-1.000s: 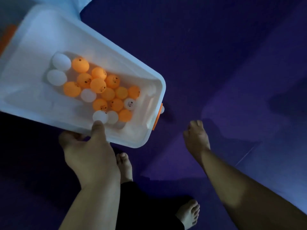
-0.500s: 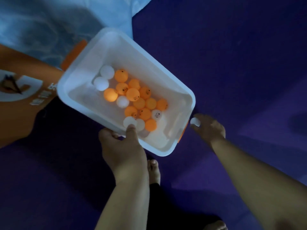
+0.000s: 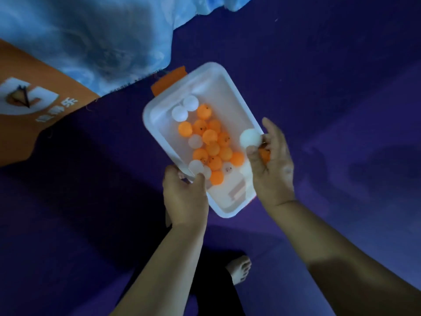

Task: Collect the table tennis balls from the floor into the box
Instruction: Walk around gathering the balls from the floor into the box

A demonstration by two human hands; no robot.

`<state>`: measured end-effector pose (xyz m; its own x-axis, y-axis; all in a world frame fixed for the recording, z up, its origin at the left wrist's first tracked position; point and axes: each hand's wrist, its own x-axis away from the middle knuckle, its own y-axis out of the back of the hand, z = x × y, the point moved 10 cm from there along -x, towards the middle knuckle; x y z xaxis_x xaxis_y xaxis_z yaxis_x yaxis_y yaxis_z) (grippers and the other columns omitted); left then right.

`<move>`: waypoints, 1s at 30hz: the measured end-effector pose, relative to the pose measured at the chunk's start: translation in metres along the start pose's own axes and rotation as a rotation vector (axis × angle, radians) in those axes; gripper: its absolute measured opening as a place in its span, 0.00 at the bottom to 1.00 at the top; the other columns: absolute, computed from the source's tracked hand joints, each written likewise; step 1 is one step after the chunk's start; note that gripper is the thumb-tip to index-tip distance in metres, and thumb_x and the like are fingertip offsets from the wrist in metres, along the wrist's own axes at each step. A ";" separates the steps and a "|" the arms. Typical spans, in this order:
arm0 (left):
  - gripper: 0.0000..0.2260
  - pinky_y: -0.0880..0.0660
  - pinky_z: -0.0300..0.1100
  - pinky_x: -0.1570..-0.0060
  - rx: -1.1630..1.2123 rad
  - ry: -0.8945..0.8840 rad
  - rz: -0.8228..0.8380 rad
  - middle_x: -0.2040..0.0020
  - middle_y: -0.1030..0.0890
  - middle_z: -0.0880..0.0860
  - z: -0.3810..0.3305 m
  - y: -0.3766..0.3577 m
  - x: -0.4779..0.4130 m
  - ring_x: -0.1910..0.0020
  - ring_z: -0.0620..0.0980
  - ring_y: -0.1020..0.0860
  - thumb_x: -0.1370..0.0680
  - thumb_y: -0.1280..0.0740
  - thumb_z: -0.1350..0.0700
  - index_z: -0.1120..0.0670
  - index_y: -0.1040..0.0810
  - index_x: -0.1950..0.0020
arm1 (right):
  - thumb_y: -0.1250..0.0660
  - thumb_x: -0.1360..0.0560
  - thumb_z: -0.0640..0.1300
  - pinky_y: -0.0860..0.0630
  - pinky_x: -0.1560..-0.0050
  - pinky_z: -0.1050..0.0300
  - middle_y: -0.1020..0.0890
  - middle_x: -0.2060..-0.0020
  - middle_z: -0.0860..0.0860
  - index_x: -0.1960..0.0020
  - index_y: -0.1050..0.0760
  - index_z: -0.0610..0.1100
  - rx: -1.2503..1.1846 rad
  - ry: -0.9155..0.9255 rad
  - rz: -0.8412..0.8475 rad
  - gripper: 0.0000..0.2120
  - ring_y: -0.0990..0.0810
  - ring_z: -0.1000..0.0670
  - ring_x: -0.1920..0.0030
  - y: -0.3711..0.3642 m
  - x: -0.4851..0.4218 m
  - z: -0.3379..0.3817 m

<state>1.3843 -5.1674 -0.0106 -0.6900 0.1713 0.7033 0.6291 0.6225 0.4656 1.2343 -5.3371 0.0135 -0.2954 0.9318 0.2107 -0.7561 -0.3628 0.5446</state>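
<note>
A white plastic box (image 3: 216,76) with orange end handles hangs above the purple floor, tilted. Several orange and white table tennis balls (image 3: 209,135) lie inside it. My left hand (image 3: 185,197) grips the box's near long rim, thumb over the edge. My right hand (image 3: 272,169) is over the box's right rim and holds a white ball (image 3: 250,137) at its fingertips, just above the inside of the box. An orange ball (image 3: 264,155) shows behind its fingers.
Purple mat floor (image 3: 319,76) all around. A blue-white patterned cloth (image 3: 91,37) lies at the upper left. An orange board with white lettering (image 3: 34,101) sits at the left. My bare foot (image 3: 240,267) and dark trouser leg are below the box.
My right hand picked the white ball off the floor beside the box and lifted it over the box's right rim. The box has shifted toward the middle of the view.
</note>
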 end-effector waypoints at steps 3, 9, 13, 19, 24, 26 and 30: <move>0.07 0.26 0.42 0.64 -0.112 -0.082 0.070 0.57 0.22 0.48 -0.047 0.010 0.038 0.61 0.47 0.22 0.28 0.33 0.56 0.48 0.31 0.60 | 0.36 0.25 0.49 0.28 0.50 0.72 0.32 0.38 0.53 0.26 0.42 0.51 0.134 -0.003 -0.018 0.30 0.26 0.60 0.46 0.044 0.006 0.035; 0.06 0.33 0.39 0.70 -0.389 -0.276 0.248 0.62 0.26 0.47 -0.166 0.019 0.114 0.64 0.45 0.26 0.28 0.34 0.59 0.54 0.31 0.57 | 0.37 0.25 0.40 0.24 0.49 0.55 0.29 0.38 0.50 0.26 0.40 0.48 0.350 -0.185 -0.160 0.28 0.27 0.53 0.45 0.173 0.026 0.100; 0.08 0.35 0.39 0.70 -0.514 -0.414 0.354 0.62 0.27 0.46 -0.248 0.006 0.177 0.63 0.47 0.27 0.28 0.33 0.59 0.55 0.31 0.54 | 0.37 0.24 0.46 0.29 0.48 0.54 0.27 0.36 0.49 0.27 0.39 0.49 0.331 -0.351 -0.158 0.26 0.27 0.46 0.39 0.250 0.036 0.131; 0.08 0.35 0.39 0.70 -0.657 -0.665 0.445 0.63 0.27 0.47 -0.347 -0.046 0.291 0.66 0.45 0.28 0.27 0.32 0.55 0.54 0.32 0.56 | 0.39 0.23 0.48 0.28 0.57 0.54 0.20 0.46 0.49 0.35 0.33 0.49 0.213 -0.536 -0.229 0.17 0.23 0.46 0.53 0.377 0.051 0.152; 0.10 0.33 0.40 0.71 -0.795 -0.766 0.531 0.61 0.24 0.48 -0.396 -0.121 0.390 0.65 0.45 0.25 0.26 0.32 0.51 0.54 0.30 0.52 | 0.38 0.25 0.49 0.31 0.67 0.55 0.24 0.66 0.51 0.59 0.31 0.46 0.099 -0.626 -0.298 0.08 0.26 0.49 0.65 0.495 0.064 0.141; 0.11 0.33 0.40 0.72 -0.839 -0.804 0.553 0.60 0.24 0.48 -0.414 -0.157 0.427 0.65 0.45 0.25 0.25 0.32 0.50 0.54 0.30 0.51 | 0.36 0.25 0.49 0.32 0.69 0.56 0.25 0.67 0.50 0.62 0.33 0.46 0.072 -0.631 -0.315 0.11 0.28 0.51 0.68 0.541 0.064 0.134; 0.13 0.28 0.40 0.72 -0.874 -0.869 0.592 0.60 0.22 0.49 -0.447 -0.229 0.488 0.66 0.47 0.22 0.27 0.30 0.49 0.54 0.30 0.51 | 0.36 0.26 0.50 0.28 0.67 0.54 0.21 0.63 0.48 0.57 0.29 0.44 0.070 -0.663 -0.337 0.09 0.25 0.50 0.65 0.625 0.057 0.116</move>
<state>1.0632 -5.5674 0.4664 -0.0380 0.8629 0.5040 0.7018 -0.3360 0.6281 0.8128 -5.5110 0.4603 0.3767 0.8061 0.4565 -0.6980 -0.0769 0.7119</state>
